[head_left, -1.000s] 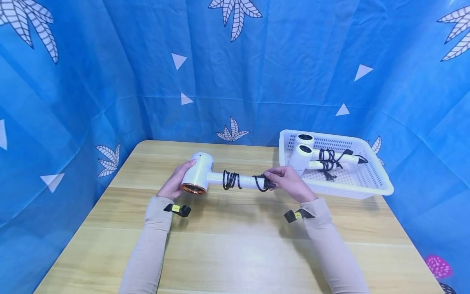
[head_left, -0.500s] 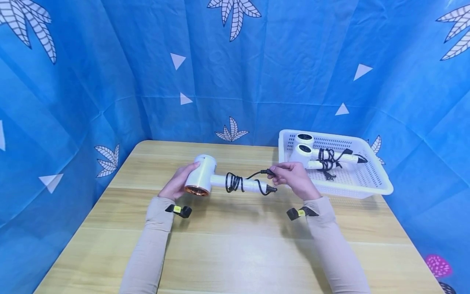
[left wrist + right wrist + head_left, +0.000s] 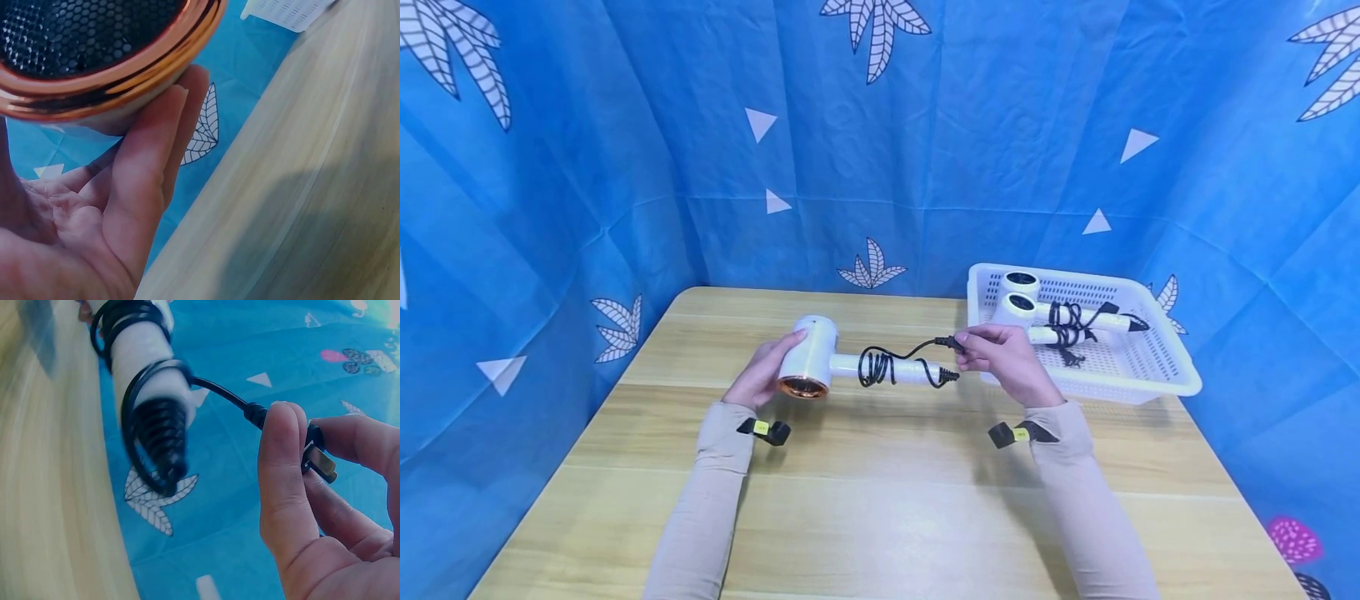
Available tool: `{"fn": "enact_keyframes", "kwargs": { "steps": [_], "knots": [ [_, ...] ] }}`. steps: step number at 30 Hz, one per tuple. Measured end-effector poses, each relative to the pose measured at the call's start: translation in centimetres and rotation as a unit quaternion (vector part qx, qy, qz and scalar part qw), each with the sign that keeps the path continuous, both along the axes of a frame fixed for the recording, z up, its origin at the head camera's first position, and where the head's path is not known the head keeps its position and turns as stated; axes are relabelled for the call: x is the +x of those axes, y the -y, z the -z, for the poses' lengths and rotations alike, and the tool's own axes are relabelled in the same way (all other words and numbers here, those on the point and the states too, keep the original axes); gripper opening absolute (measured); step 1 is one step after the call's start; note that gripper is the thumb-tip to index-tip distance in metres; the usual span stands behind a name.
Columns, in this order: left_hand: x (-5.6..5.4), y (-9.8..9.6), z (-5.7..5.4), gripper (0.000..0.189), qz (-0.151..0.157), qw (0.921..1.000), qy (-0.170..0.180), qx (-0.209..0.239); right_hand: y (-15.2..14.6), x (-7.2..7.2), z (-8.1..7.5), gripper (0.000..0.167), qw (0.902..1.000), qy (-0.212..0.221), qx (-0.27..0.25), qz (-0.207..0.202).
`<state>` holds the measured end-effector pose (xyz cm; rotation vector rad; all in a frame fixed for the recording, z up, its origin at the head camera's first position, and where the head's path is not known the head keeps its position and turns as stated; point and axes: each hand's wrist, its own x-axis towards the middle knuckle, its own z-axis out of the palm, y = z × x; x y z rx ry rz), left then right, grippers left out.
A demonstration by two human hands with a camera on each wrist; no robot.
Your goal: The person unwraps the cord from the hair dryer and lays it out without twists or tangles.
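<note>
A white hair dryer [image 3: 805, 354] with a copper-coloured ring at one end of its head is held over the table by my left hand [image 3: 758, 372]. In the left wrist view, fingers curl round the head just below the copper ring [image 3: 112, 100]. The handle [image 3: 910, 372] points right, with black cord [image 3: 876, 367] wound round it in loops. My right hand [image 3: 1006, 360] pinches the plug [image 3: 322, 461] between thumb and fingers, its metal prongs showing in the right wrist view. A short free stretch of cord [image 3: 219, 392] runs from the handle to the plug.
Behind my right hand stands a white perforated basket [image 3: 1150, 379] at the table's back right. Two more white hair dryers [image 3: 1017, 310] lie in it, black cords wound on their handles. The wooden table [image 3: 880, 500] meets a blue patterned curtain [image 3: 880, 150] at the back.
My right hand has gone from the handle's end to slightly up and right, drawing the plug and a stretch of cord away from the handle. The hair dryer has shifted slightly right.
</note>
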<state>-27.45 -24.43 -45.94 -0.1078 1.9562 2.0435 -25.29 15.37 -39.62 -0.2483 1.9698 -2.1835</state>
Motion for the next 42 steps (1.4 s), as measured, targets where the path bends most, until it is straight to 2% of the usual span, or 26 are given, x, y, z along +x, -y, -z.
{"fn": "enact_keyframes", "kwargs": {
  "steps": [11, 16, 21, 28, 32, 37, 42],
  "knots": [
    [-0.1, 0.3, 0.0, 0.078, -0.022, 0.9994, 0.016, -0.023, 0.0, 1.5, -1.7, 0.011, 0.9992, -0.007, -0.012, -0.038],
    [-0.3, 0.6, 0.1, 0.079, -0.028, 0.9994, 0.016, -0.009, -0.1, 1.9, -2.1, 0.011, 0.9977, -0.005, 0.006, -0.068],
    [-0.3, 0.8, 0.1, 0.081, -0.032, 0.9993, 0.016, 0.007, -0.3, 2.0, -2.1, 0.011, 0.9937, -0.006, 0.023, -0.109],
    [-0.2, 1.1, -0.2, 0.084, -0.039, 0.9991, 0.012, 0.004, -0.3, 2.0, -1.9, 0.014, 0.9852, -0.004, 0.053, -0.163],
    [-0.2, 1.4, -0.6, 0.086, -0.042, 0.9990, 0.012, 0.004, -0.2, 1.9, -1.7, 0.018, 0.9812, -0.002, 0.067, -0.181],
    [0.1, 1.7, -1.2, 0.083, -0.054, 0.9983, 0.013, 0.019, -0.1, 1.8, -1.3, 0.032, 0.9744, 0.001, 0.096, -0.203],
    [0.3, 1.9, -1.7, 0.078, -0.063, 0.9972, 0.011, 0.037, 0.0, 1.4, -0.8, 0.039, 0.9698, 0.007, 0.118, -0.213]
  ]
}}
